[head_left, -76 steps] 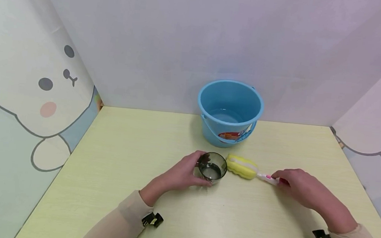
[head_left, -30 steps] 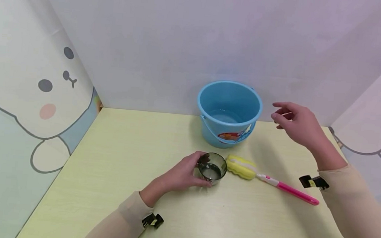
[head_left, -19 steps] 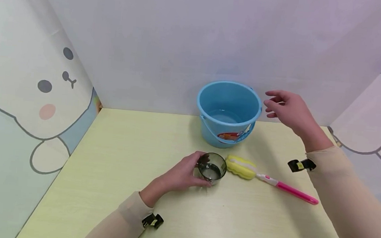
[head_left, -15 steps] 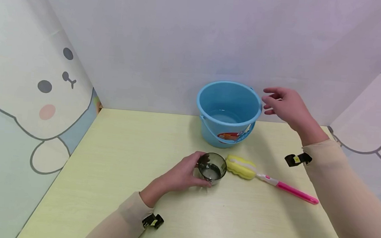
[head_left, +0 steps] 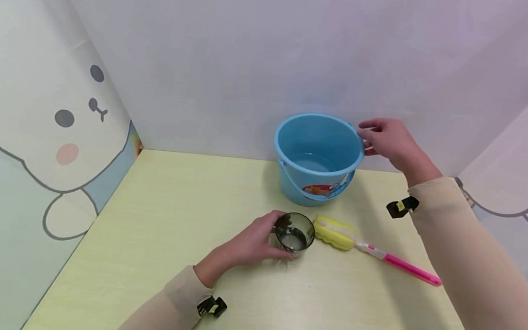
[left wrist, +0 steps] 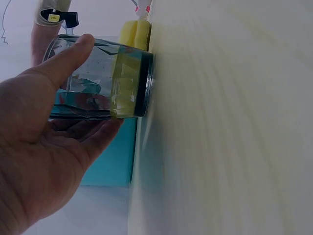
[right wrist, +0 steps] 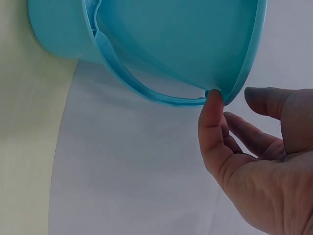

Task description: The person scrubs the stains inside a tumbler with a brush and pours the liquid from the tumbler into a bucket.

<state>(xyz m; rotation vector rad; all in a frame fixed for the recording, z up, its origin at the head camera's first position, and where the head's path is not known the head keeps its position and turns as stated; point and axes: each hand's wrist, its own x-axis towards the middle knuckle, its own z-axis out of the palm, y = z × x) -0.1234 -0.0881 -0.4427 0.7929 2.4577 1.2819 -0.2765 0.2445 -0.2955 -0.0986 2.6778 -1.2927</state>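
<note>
My left hand (head_left: 253,241) grips a dark tinted glass cup (head_left: 299,245), thumb and fingers round its sides. The cup stands upright on the table, as the left wrist view shows. Beside it lies a cleaning brush with a yellow sponge head (head_left: 335,234) and a pink handle (head_left: 410,268). Behind these stands a blue bucket (head_left: 297,186) with some water in it and its handle hanging down in front. At the bucket's right rim is my right hand (head_left: 386,138). In the right wrist view, a fingertip (right wrist: 213,100) reaches the rim by the handle's joint, while the thumb stays apart.
The pale wooden table (head_left: 186,195) meets a plain wall (head_left: 215,77) just behind the bucket. Side panels with cartoon drawings (head_left: 70,116) stand left and right. The right forearm (head_left: 473,256) passes above the brush's handle end.
My right hand has let go of the brush handle, risen and moved back and left to the bucket's rim. The left hand and the cup have stayed in place.
</note>
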